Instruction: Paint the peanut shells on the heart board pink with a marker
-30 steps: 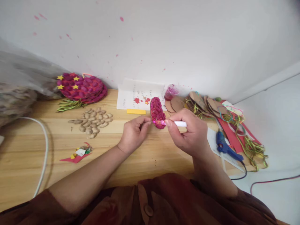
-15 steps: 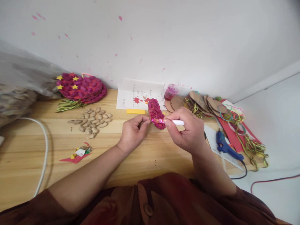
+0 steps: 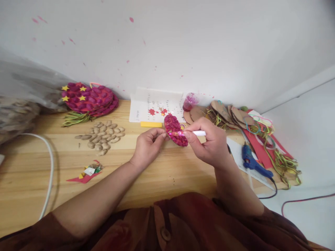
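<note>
My left hand (image 3: 149, 143) pinches the left edge of a small disc (image 3: 175, 127) covered in magenta-painted peanuts, holding it tilted above the table. In my right hand (image 3: 208, 141) is a paintbrush (image 3: 197, 132) with a white handle and a pink-stained front end. Its tip touches the disc's face near the left rim. Behind them stands a clear cup (image 3: 191, 101) with magenta paint inside. Unpainted peanuts (image 3: 104, 135) lie loose to the left of my left hand.
Finished-looking magenta discs with yellow stars (image 3: 90, 97) lean at the back left, near bagged peanuts (image 3: 17, 113). Paper scraps (image 3: 87, 173) lie front left. A written sheet (image 3: 141, 104) with red stars is at the back. Cardboard discs (image 3: 222, 113), cords (image 3: 282, 165) and a blue glue gun (image 3: 253, 162) fill the right.
The disc has tilted slightly and its upper edge sits a little lower. The brush stays against its face, its tip marginally shifted. Both hands keep their hold.
</note>
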Tool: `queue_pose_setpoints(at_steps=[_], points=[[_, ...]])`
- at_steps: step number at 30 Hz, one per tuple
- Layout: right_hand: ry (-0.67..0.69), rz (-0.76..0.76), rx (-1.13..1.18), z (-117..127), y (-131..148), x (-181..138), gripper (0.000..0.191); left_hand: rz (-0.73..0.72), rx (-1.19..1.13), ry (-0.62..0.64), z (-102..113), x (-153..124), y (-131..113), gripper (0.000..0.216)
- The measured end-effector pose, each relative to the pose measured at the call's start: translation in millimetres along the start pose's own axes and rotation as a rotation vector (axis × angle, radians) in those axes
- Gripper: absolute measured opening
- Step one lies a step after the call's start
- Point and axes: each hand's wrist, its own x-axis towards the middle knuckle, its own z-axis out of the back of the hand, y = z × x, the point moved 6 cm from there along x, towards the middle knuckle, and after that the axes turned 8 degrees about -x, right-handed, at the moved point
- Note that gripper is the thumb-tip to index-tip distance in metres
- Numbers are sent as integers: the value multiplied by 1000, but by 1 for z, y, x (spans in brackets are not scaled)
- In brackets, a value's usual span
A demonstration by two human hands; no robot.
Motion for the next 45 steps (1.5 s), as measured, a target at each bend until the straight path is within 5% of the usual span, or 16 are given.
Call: queue_pose_setpoints(at_steps=[8,29,45], points=[[55,-13,28,-6,-7,0,3,95,20,79,-4,0,1,27],[-6,-33,76,1,-17,3,5,168,-184,-15,-1,-1,4,30],[49,-9,49,-3,-12,3,7,121,-128,-11,1,-1,3,26]])
